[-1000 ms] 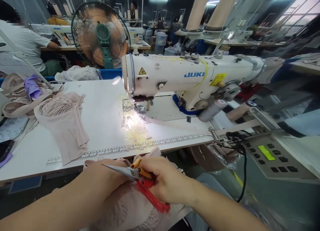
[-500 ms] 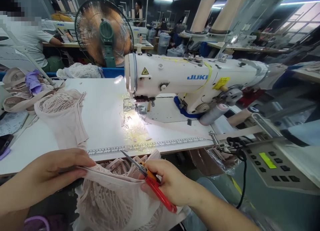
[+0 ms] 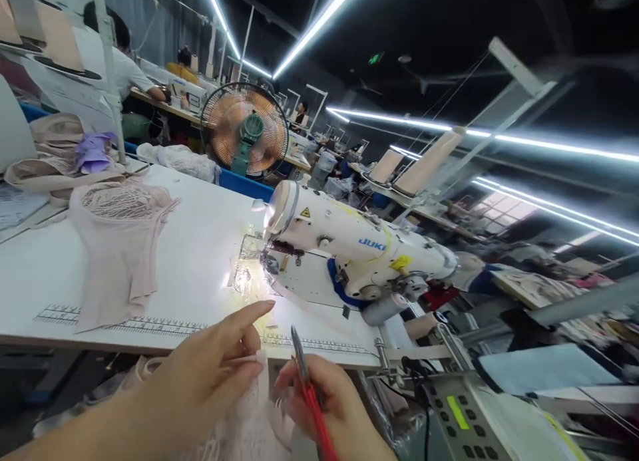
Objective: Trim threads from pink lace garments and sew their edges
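Observation:
Pale pink bra fabric (image 3: pixel 252 411) with lacy parts hangs below the table's front edge. Its upper edge is pinched between the thumb and fingers of my left hand (image 3: pixel 210 364), whose index finger points out over the table. My right hand (image 3: pixel 337 401), just to the right, grips red-handled scissors (image 3: pixel 313 408) with the blades pointing up. Part of the fabric hangs close to the right fingers; whether they hold it too I cannot tell. Another pale pink bra (image 3: pixel 117 255) lies flat on the left of the white table (image 3: pixel 200 268).
A JUKI sewing machine (image 3: pixel 344 238) with a lit needle area stands on the table. A printed ruler (image 3: pixel 160 324) runs along the front edge. Control box (image 3: pixel 456 414) is at lower right, a fan (image 3: pixel 244 132) behind. More bra pieces (image 3: pixel 50 175) are piled left. A co-worker (image 3: pixel 114 62) sits beyond.
The view has tilted and moved up. My left hand has shifted right along the bra, closer to my right hand. The scissors now point more upright, and the bra hangs lower and narrower.

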The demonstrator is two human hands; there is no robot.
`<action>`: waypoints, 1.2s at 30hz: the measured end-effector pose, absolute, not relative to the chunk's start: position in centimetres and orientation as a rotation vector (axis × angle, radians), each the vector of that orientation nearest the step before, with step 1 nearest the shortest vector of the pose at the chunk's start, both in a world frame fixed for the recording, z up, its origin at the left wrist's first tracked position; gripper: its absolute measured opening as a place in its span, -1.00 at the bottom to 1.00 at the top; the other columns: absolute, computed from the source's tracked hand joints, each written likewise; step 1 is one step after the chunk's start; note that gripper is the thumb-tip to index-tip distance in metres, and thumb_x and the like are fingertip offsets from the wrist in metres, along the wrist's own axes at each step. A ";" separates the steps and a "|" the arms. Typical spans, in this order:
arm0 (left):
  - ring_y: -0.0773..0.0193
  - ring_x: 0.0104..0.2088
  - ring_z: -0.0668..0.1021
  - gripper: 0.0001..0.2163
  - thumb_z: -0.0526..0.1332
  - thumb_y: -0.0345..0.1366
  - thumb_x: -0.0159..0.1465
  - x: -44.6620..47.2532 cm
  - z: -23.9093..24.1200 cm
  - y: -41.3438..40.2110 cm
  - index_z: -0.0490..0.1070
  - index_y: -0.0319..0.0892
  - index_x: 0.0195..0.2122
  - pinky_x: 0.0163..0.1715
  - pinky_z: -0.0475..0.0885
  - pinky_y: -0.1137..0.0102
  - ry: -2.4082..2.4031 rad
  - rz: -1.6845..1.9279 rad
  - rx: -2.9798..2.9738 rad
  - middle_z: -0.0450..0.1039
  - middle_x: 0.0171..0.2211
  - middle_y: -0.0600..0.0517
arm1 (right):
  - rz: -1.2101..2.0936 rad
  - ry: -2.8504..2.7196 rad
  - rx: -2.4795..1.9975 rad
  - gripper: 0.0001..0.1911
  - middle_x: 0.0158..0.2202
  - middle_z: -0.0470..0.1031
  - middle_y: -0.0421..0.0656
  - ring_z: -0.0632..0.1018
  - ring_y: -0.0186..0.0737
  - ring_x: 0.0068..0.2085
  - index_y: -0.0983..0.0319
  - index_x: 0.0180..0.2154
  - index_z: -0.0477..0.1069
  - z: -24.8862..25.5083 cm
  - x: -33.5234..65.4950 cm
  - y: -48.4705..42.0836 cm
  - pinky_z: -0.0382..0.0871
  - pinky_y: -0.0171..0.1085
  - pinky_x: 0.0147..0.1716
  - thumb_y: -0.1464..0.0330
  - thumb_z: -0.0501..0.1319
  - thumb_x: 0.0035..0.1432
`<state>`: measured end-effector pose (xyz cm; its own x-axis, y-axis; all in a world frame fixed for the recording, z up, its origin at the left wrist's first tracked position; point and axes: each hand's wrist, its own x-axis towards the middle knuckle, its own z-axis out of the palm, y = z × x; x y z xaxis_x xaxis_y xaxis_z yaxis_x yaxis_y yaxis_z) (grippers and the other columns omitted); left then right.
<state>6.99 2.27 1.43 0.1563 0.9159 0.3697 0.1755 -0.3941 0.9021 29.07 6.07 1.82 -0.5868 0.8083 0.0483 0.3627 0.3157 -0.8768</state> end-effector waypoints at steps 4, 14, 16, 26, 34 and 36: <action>0.40 -0.43 0.50 -0.48 0.04 -0.35 0.32 8.5 1.3 2.3 0.02 0.30 0.25 -0.35 0.45 0.55 1.137 1.378 1.918 0.42 -0.34 0.16 | 1.391 -1.835 -0.902 -0.72 -0.50 0.32 -0.24 0.29 -0.33 -0.49 0.21 -0.35 0.39 3.6 27.1 6.7 0.20 -0.34 -0.48 0.18 0.33 -0.02; 0.34 -0.55 0.38 -0.77 0.08 -0.16 0.25 9.0 2.0 2.0 0.38 -0.05 -0.12 -0.59 0.31 0.52 1.257 1.243 1.481 0.30 -0.51 0.14 | 1.468 -1.790 -0.905 -0.79 -0.55 0.26 -0.26 0.25 -0.34 -0.53 0.19 -0.51 0.29 3.6 24.9 8.0 0.14 -0.35 -0.57 0.28 0.30 -0.13; 0.34 -0.56 0.33 -0.77 0.11 -0.07 0.22 8.8 2.0 2.4 0.40 -0.11 -0.32 -0.61 0.26 0.51 1.230 1.098 1.401 0.24 -0.56 0.14 | 1.467 -1.786 -0.898 -0.77 -0.56 0.23 -0.27 0.23 -0.35 -0.54 0.18 -0.50 0.28 3.2 24.7 8.2 0.13 -0.34 -0.57 0.24 0.31 -0.13; 0.41 -0.62 0.16 -0.68 0.20 -0.02 0.03 8.3 2.1 4.0 0.17 -0.14 -0.61 -0.61 0.04 0.49 1.159 0.907 1.103 0.04 -0.66 0.21 | 1.532 -2.205 -0.746 -0.37 -0.46 0.28 -0.24 0.28 -0.32 -0.47 0.21 -0.27 0.32 2.3 27.0 10.4 0.19 -0.34 -0.49 -0.18 0.25 -0.13; 0.45 -0.64 0.12 -0.72 0.23 -0.11 0.01 7.3 1.0 5.0 0.20 -0.16 -0.62 -0.62 -0.02 0.50 1.131 0.880 1.035 0.09 -0.69 0.22 | 1.395 -2.526 -0.746 -0.22 -0.32 0.46 -0.10 0.45 -0.07 -0.23 0.22 -0.26 0.42 2.3 28.1 9.5 0.36 -0.18 -0.17 -0.34 0.05 -0.10; 0.45 -0.65 0.12 -0.72 0.25 -0.12 -0.02 7.3 1.1 5.1 0.20 -0.16 -0.64 -0.63 -0.01 0.50 1.138 0.860 1.012 0.10 -0.70 0.22 | 1.379 -2.526 -0.798 -0.21 -0.22 0.51 -0.06 0.47 0.02 -0.11 0.24 -0.17 0.44 2.5 28.0 9.1 0.33 -0.14 -0.06 -0.31 0.10 -0.09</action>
<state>7.31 5.15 1.05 0.2170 0.9272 -0.3052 -0.0411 0.3210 0.9462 27.99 9.10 2.48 -0.8461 0.5206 -0.1148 0.3782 0.4344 -0.8175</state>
